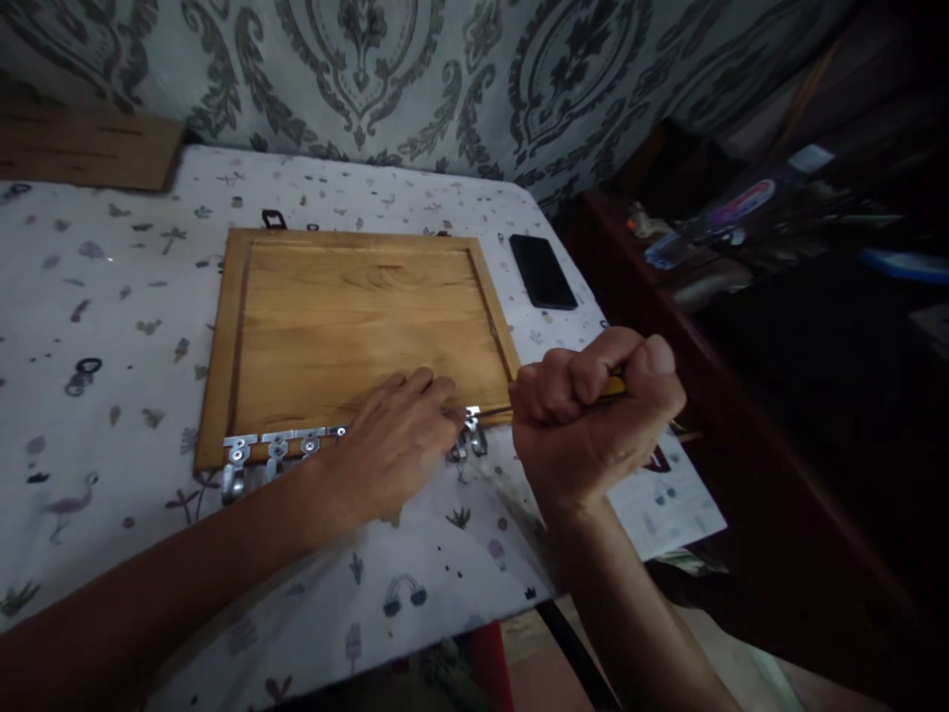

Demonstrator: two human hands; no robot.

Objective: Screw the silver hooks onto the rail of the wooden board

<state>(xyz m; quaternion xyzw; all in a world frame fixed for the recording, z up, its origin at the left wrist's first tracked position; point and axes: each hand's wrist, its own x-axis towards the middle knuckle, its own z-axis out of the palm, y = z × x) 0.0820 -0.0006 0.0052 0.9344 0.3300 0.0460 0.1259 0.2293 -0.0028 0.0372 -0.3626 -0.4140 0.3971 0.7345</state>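
Note:
A framed wooden board (371,307) lies on the table, with metal hooks (278,447) fixed in a row along its near edge. My left hand (404,435) rests over the middle of that edge, fingers bent and pressed down on the hook row; its thumb side is beside a hook (474,430) near the right corner. My right hand (593,415) is wrapped in a fist round a screwdriver (615,387) with a yellow handle. The thin shaft points left, its end at that hook. My left fingertips are partly hidden.
A black phone (543,272) lies right of the board on the patterned tablecloth (111,326). Cardboard (89,148) stands at the back left. A plastic bottle (741,208) lies beyond the right table edge. A small black ring-shaped piece (85,371) sits at left.

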